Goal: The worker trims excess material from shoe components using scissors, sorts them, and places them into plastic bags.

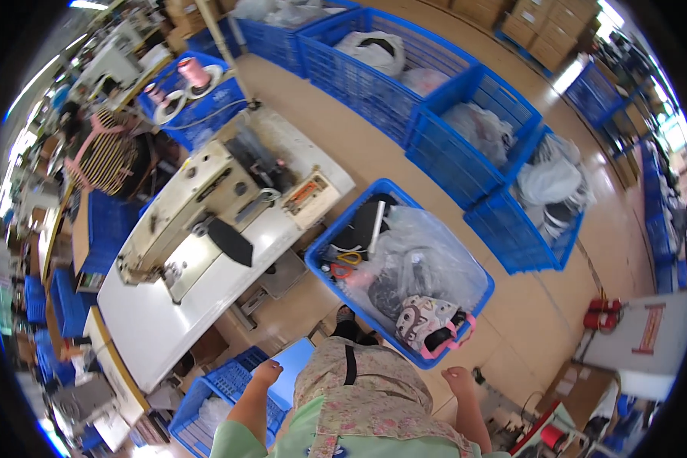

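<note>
Hands hang empty at the bottom of the view, either side of a floral apron (359, 389). The left hand (267, 372) and the right hand (458, 375) each have the fingers curled loosely inward, pinching nothing. By the look of it this is a pause between grasps, with the person standing between sewing table and crates. Any pick-up would call for a bend forward and an opened hand. Just below and beside the left hand sits a low crate (233, 380), blue, with something pale inside that is too blurred to name. Ahead of the right hand stands the big crate (322, 256), also blue and well filled. It holds a patterned piece (426, 319) with pink trim at its near corner, a clear bag (424, 267) of dark and pale cloth, yellow-handled scissors (349, 258), a white stick (376, 225) and black cloth. To the left, a white table (153, 320) carries a cream sewing machine (191, 202) and a black cloth scrap (229, 240). Farther off, a row of blue far crates (435, 145) holds bagged white and grey cloth. Another crate (206, 103) holds pink thread cones, and a person in a striped top (103, 156) sits at the far left.
</note>
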### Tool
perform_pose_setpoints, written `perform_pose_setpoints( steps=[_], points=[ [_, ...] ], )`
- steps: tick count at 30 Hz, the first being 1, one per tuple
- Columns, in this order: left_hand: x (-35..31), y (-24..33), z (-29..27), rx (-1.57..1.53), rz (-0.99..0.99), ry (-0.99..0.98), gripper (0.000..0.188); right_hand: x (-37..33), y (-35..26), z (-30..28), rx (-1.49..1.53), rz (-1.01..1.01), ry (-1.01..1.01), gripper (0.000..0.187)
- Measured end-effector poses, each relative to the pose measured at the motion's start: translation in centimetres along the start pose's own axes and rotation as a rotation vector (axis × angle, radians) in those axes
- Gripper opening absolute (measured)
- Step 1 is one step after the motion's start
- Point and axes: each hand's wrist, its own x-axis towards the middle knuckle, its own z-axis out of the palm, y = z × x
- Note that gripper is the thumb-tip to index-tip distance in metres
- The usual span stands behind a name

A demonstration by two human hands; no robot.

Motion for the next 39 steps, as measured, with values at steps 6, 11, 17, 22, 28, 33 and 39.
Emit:
perform_pose_setpoints(
  steps=[6,11,17,22,28,33,39],
  points=[
    [4.2,7.8,-5.0,0.078,0.147,0.183,0.026,-4.3,-0.3,-1.4,-0.074,0.644,-0.216,0.029],
    [4.2,12.0,-5.7,-0.190,0.227,0.209,0.023,-9.2,5.3,-1.0,0.116,0.762,0.143,0.038],
    [0.3,14.8,1.3,-0.083,0.184,0.233,0.025,-8.9,9.8,-5.5,0.074,0.693,-0.040,0.031],
    [-5.2,16.7,10.2,0.162,0.026,0.250,0.041,-6.1,16.5,-10.6,0.128,0.809,-0.194,0.030],
    [-9.7,18.3,15.1,0.051,0.167,0.260,0.052,-5.9,23.6,-15.0,0.014,0.595,0.117,0.029],
    [-7.4,21.2,15.7,0.446,0.212,0.116,0.049,-5.7,22.0,-17.4,-0.090,0.774,-0.297,0.031],
    [-2.6,26.5,14.2,0.472,0.048,-0.063,0.051,-9.3,24.9,-17.3,0.128,0.759,0.042,0.042]
  ],
)
